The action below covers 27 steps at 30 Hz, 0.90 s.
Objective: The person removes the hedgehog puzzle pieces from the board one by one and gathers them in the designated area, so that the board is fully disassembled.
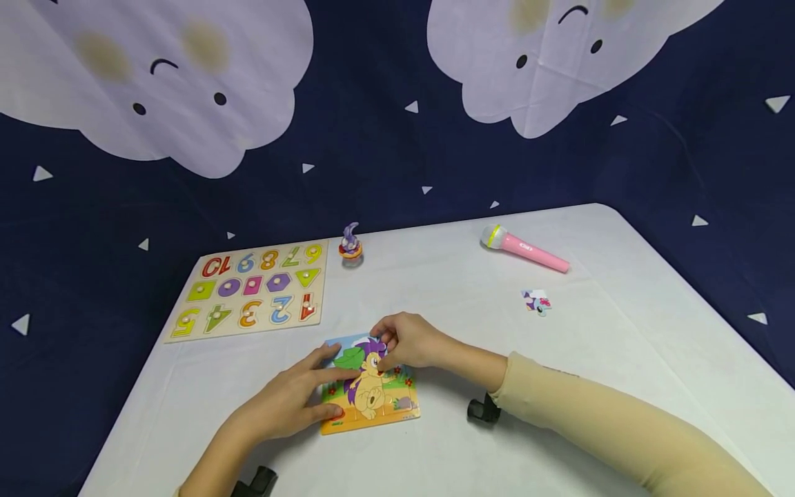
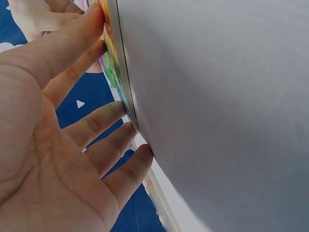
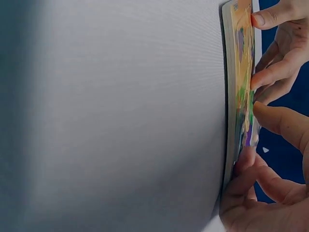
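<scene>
A hedgehog jigsaw puzzle [image 1: 373, 393] lies flat on the white table. My left hand [image 1: 286, 397] is spread at its left side, with thumb and index finger resting on the picture and the other fingers along the edge in the left wrist view. At the upper right corner, my right hand [image 1: 413, 342] has curled fingers at the board's edge and its thumb [image 3: 277, 118] touching the picture. That corner is hidden beneath the right hand. Apart from the board, a loose jigsaw piece [image 1: 537, 301] lies to the right.
A wooden number-and-shape board [image 1: 192, 310] lies at the back left, with a small purple-topped toy [image 1: 350, 246] beside it. A pink toy microphone [image 1: 528, 250] rests at the back right. Behind the table [image 1: 621, 386] hangs a dark blue cloth [image 1: 373, 138] with clouds.
</scene>
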Motion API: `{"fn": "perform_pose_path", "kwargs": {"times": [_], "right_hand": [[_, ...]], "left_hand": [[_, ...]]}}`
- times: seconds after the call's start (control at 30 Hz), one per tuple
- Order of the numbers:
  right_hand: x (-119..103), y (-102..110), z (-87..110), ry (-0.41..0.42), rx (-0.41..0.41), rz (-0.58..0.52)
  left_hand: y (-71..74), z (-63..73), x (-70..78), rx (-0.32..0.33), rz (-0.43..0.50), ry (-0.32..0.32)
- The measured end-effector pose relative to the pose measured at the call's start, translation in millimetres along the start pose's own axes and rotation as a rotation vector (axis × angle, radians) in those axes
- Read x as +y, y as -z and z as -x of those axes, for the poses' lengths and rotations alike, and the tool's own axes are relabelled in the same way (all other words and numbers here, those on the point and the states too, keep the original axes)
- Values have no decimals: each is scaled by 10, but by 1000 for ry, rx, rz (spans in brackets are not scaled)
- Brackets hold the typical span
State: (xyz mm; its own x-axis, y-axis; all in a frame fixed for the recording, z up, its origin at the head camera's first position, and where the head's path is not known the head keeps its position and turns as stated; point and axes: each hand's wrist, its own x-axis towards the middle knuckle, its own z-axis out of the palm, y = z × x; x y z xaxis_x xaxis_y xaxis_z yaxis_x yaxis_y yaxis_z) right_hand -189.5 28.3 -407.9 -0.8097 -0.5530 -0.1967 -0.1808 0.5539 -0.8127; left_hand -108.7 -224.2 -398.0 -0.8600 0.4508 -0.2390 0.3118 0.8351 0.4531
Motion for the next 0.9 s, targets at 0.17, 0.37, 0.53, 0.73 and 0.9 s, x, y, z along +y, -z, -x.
{"fn": "perform_pose_path", "kwargs": {"times": [0.17,0.37,0.53,0.73,0.9], "right_hand": [[-40,-1,1,9,14,75],[-85,-4,-6,16,25,150],[-104,-4,-7,5,27,157],[-81,2,-23,13,34,162],[-67,-7,-37,31,36,155]], "left_hand": [[-4,-1,-2,6,-4,-1],[0,14,0,6,-2,-8],[-7,10,-6,5,2,-21],[-17,0,1,3,10,-17],[-11,-4,14,-1,7,13]]}}
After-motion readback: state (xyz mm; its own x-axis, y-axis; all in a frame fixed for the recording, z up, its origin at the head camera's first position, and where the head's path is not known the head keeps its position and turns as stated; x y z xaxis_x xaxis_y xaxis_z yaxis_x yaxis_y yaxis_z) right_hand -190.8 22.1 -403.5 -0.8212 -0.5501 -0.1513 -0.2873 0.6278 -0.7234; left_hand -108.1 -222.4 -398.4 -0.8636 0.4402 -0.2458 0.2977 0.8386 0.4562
